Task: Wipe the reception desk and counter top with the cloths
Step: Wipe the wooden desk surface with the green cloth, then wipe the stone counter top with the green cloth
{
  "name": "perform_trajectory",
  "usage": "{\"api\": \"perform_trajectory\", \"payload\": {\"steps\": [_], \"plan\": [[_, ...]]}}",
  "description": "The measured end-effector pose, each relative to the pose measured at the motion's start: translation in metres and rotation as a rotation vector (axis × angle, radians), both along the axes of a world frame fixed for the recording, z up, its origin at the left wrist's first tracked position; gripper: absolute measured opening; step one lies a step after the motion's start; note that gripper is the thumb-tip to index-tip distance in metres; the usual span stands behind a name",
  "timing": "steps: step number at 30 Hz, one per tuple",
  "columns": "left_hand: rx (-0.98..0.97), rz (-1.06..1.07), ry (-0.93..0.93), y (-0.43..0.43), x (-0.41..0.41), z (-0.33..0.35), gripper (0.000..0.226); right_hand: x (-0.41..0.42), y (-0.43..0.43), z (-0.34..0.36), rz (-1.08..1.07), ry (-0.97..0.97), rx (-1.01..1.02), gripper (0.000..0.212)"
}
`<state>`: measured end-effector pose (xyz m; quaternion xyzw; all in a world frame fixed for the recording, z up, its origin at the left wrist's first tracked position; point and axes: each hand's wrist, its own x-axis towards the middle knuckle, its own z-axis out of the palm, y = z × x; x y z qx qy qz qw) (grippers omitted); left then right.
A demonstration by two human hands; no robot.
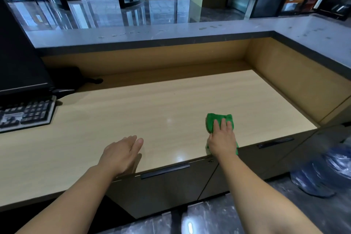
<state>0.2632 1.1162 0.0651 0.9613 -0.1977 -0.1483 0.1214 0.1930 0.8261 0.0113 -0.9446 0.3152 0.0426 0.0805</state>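
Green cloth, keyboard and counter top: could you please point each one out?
green cloth (pixel 209 122), head view, its left fold.
keyboard (pixel 35 111), head view, its number keys.
counter top (pixel 152 32), head view, bare grey surface.

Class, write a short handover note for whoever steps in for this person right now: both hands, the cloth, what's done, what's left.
Right grip: hand flat, fingers straight, pressing the green cloth on the desk, near its front edge.
Left grip: hand open, empty, over the desk's front edge.
Done: cannot tell how much is wiped; only one cloth in view.
To do: the desk around the keyboard, then the grey counter top, which shows faint marks.
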Motion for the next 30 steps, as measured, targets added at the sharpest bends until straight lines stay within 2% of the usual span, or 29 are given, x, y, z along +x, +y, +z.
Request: {"api": "perform_trajectory", "payload": {"steps": [4,9,13,15,17,19,21,22,26,30], "plan": [[0.055,0.023,0.007,0.018,0.002,-0.005,0.053,0.005,0.055,-0.002,-0.039,-0.009,0.011,0.071],[0.034,0.051,0.004,0.027,0.001,0.009,0.056,0.012,0.134,0.003,0.136,0.020,0.083,0.080],[-0.014,0.041,-0.032,0.023,-0.001,0.031,0.058,0.013,0.180,0.014,0.319,0.092,0.180,0.072],[-0.050,0.037,-0.034,0.021,-0.001,0.041,0.059,0.014,0.185,0.027,0.339,0.070,0.263,0.060],[-0.086,0.047,-0.032,0.020,-0.001,0.051,0.061,0.017,0.179,0.042,0.269,-0.029,0.472,0.035],[-0.099,0.052,-0.031,0.017,0.002,0.063,0.063,0.020,0.167,0.057,0.103,-0.165,0.835,0.016],[-0.096,0.059,-0.053,0.016,0.004,0.078,0.064,0.021,0.156,0.073,-0.059,-0.267,1.132,0.010],[-0.099,0.061,-0.068,0.015,0.006,0.087,0.064,0.024,0.149,0.083,-0.112,-0.307,1.219,0.010],[-0.115,0.064,-0.092,0.004,0.013,0.115,0.062,0.029,0.123,0.123,-0.227,-0.422,1.341,0.024],[-0.134,0.076,-0.139,-0.007,0.023,0.141,0.057,0.047,0.101,0.170,-0.192,-0.465,1.233,0.025]]}}
